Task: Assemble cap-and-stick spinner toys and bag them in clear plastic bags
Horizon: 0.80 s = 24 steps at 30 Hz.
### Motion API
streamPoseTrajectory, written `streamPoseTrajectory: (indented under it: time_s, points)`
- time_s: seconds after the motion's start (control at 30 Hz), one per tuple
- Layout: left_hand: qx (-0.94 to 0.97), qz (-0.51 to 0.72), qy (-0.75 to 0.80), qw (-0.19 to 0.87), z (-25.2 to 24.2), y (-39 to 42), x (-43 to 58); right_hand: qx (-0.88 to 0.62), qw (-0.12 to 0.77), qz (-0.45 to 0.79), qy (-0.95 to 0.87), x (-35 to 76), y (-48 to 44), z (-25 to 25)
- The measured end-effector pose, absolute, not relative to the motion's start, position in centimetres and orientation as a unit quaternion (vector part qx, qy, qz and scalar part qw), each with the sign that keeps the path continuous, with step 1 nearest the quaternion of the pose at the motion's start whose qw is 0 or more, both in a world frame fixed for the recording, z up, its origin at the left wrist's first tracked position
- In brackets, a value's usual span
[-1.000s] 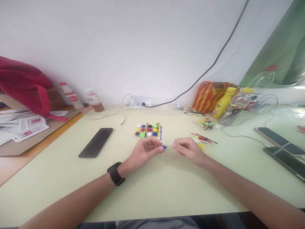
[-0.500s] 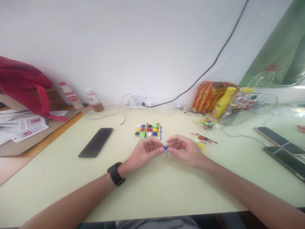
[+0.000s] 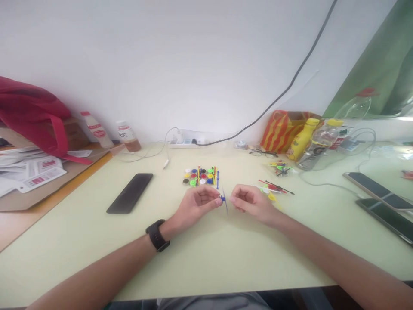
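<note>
Between its thumb and fingertips, my left hand (image 3: 200, 204) pinches a small blue plastic piece (image 3: 223, 198). A thin blue blade, slightly tilted, crosses the piece's right end. My right hand (image 3: 253, 202) is a short way to the right, apart from the piece, its thumb and fingers curled together. Whether it holds something small cannot be seen. Just beyond my left hand lie rows of coloured round discs (image 3: 193, 175) with sticks beside them, a blue stick (image 3: 217, 179) at their right. Loose red, black, white and yellow plastic parts (image 3: 274, 187) lie beyond my right hand.
A black phone (image 3: 130, 193) lies at left; two more phones (image 3: 380, 189) are at right. Further back are a small heap of coloured parts (image 3: 281, 168), glasses (image 3: 263, 152), bottles (image 3: 301, 140), a striped bag (image 3: 275, 131) and a power strip (image 3: 183, 143). Papers (image 3: 35, 168) lie far left.
My right hand has drawn slightly right, away from the blue piece, and its fingers have curled in. The blue blade has tilted. My left hand keeps its pinch in about the same place.
</note>
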<state>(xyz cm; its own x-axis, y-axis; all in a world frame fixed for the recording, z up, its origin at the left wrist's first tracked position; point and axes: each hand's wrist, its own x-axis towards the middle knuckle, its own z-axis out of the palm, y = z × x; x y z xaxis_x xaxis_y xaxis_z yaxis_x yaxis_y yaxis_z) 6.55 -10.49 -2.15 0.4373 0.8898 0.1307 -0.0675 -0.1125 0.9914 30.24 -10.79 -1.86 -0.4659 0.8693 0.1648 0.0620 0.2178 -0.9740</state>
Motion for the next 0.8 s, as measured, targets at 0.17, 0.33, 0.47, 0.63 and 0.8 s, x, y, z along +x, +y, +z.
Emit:
streamPoseTrajectory:
  time_s: [0.17,0.33,0.47,0.63,0.8]
  points:
    - [0.634,0.406,0.326,0.571,-2.06,-10.55,6.61,-0.336,0.397,0.534,-0.666,29.78,-10.97,-2.12]
    - [0.638,0.406,0.323,0.569,-1.88,-10.67,6.62,-0.351,0.395,0.506,-0.682,29.75,-11.18,-2.11]
    - [0.633,0.41,0.331,0.567,-1.79,-10.72,6.66,-0.36,0.395,0.503,-0.679,29.88,-11.21,-1.96]
    - [0.629,0.411,0.336,0.567,-1.85,-10.69,6.67,-0.334,0.346,0.492,-0.726,30.57,-10.69,-1.83]
    - [0.633,0.409,0.331,0.568,-2.06,-10.61,6.59,-0.344,0.391,0.533,-0.667,30.11,-10.92,-1.62]
